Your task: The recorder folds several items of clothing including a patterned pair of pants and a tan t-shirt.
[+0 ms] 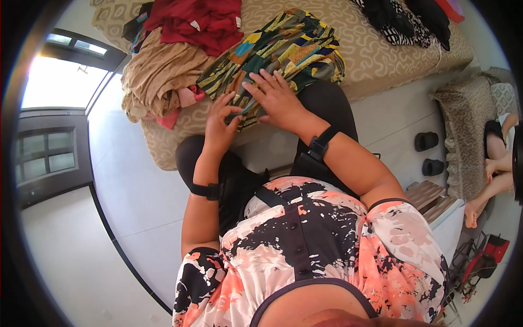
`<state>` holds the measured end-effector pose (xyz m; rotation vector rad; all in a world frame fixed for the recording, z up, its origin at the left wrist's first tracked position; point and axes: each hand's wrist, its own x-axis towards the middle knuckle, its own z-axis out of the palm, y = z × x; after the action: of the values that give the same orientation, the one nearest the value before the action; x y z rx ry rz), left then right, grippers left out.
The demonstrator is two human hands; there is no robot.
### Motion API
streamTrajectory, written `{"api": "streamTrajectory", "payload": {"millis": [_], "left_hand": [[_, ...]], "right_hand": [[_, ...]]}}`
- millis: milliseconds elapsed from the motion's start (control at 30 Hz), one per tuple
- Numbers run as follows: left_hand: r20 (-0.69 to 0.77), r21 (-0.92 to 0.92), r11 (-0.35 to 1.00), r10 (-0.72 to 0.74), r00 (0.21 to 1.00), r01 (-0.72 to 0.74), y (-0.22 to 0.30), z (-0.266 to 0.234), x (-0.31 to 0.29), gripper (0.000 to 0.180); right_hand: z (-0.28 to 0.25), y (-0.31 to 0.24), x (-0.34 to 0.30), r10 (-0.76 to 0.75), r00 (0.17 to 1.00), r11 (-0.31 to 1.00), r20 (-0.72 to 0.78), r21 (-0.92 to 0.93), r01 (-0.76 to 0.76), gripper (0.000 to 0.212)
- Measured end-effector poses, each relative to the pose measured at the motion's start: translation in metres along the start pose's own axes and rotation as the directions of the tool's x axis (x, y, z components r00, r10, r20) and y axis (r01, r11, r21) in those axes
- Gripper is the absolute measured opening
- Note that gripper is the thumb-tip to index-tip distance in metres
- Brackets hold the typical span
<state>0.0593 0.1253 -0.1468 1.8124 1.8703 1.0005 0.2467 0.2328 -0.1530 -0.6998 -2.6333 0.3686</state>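
A patterned garment point(289, 49) in green, yellow and brown lies spread over the front edge of a bed, its near end hanging toward my knees. My left hand point(220, 125) is at its near left edge, fingers curled and the thumb close to the index finger, with a fold of the cloth between them. Flat on the same garment, just to the right, rests my right hand point(279, 103) with its fingers stretched out and apart.
The bed point(376, 65) has a beige swirl-patterned cover. Left of the garment are piled a tan cloth point(158, 71) and a red cloth point(190, 24). Black-and-white clothes point(400, 24) lie far right. Black slippers point(426, 141) are on the floor; another person's legs point(485, 201) show at right.
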Motion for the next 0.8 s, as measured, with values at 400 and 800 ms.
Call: {"api": "streamTrajectory", "payload": {"millis": [400,800], "left_hand": [[-0.033,-0.876,0.422,-0.538,0.842,0.235,-0.016,0.003,-0.023,0.031],[0.268,-0.903,0.184,-0.469,0.842,0.389,-0.032,0.011,-0.027,0.04]], "right_hand": [[0.02,0.005,0.002,-0.05,0.995,0.99,-0.091,-0.133,0.038,0.054],[0.006,0.011,-0.005,-0.063,0.982,0.928,-0.179,0.352,0.124,0.044]]}}
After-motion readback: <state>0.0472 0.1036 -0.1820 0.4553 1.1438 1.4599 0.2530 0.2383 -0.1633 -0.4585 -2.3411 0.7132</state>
